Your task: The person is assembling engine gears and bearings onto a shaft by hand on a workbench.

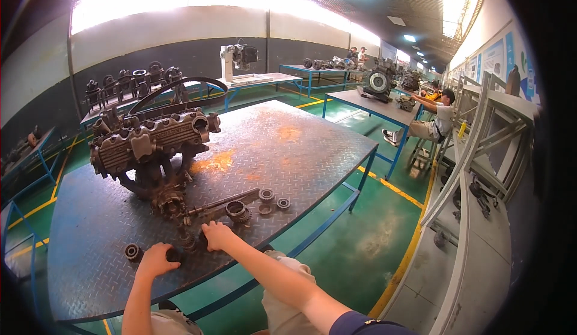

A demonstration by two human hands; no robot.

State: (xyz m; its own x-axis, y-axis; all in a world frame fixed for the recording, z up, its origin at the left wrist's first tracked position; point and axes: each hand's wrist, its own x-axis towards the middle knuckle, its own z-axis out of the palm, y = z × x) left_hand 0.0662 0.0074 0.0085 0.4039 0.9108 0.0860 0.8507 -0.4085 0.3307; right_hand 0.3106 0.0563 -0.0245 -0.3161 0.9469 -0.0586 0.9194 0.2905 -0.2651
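Note:
My left hand (pixel 158 260) is closed around a dark round metal part (pixel 173 254) near the table's front edge. To its left sits a small toothed gear (pixel 133 252). My right hand (pixel 217 237) rests low on the table, fingers bent over something dark that they mostly hide. Between the hands stand stacked, greasy gear-like parts (pixel 189 240). Beyond my right hand lies a long metal shaft (pixel 223 201), with a larger gear (pixel 238 210) beside it. Further right are two small gears, one upright-looking (pixel 266 195), one lower (pixel 283 203), and a flat ring (pixel 264 210).
A greasy engine assembly (pixel 150 140) stands on the left of the steel-plate table (pixel 282 155), a black belt (pixel 180 94) above it. A grey metal rack (pixel 469 149) runs along the right. A seated person (pixel 436 121) works at another blue-framed table (pixel 372 103). More engine parts line the back.

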